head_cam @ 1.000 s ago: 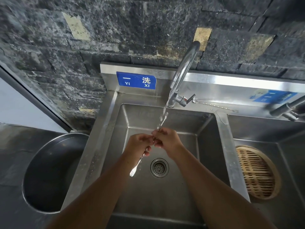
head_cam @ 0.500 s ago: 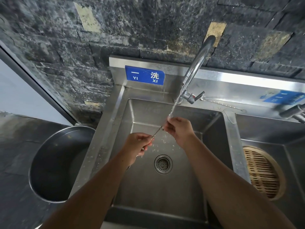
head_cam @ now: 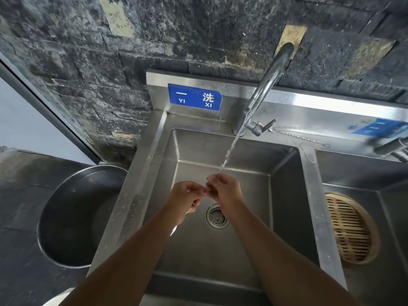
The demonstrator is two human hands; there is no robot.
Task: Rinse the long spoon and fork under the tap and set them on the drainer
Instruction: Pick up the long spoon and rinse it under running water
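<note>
Long utensil [head_cam: 173, 231], thin and metal, is held in front of the tap [head_cam: 271, 78] and below its spout, slanting across both hands. Most of it is hidden by them, so I cannot tell whether it is the spoon or the fork. Its shiny lower end shows beside the left forearm.

Behind the tap rises a dark stone wall [head_cam: 88, 51] with a few pale blocks. The steel sink [head_cam: 141, 173] spreads under the tap, with one basin directly in front of it and a second basin to its right. Left of the tap, beyond the sink's edge, stands a large round metal pot [head_cam: 66, 217]. Right of the tap, a round bamboo rack [head_cam: 348, 228] lies in the second basin.

The left hand [head_cam: 186, 198] and the right hand [head_cam: 225, 191] are close together in front of the tap. Each has its fingers curled and pinching the utensil, the right hand nearer the tap.

A blue sign [head_cam: 194, 97] reading YI XI is stuck just left of the tap. The drain [head_cam: 216, 216] sits in front of the tap, beneath the right wrist. A water stream [head_cam: 231, 146] falls from the tap onto the right hand's fingertips [head_cam: 217, 174]. Just right of the tap, a twisted rod [head_cam: 298, 136] lies on the ledge.
</note>
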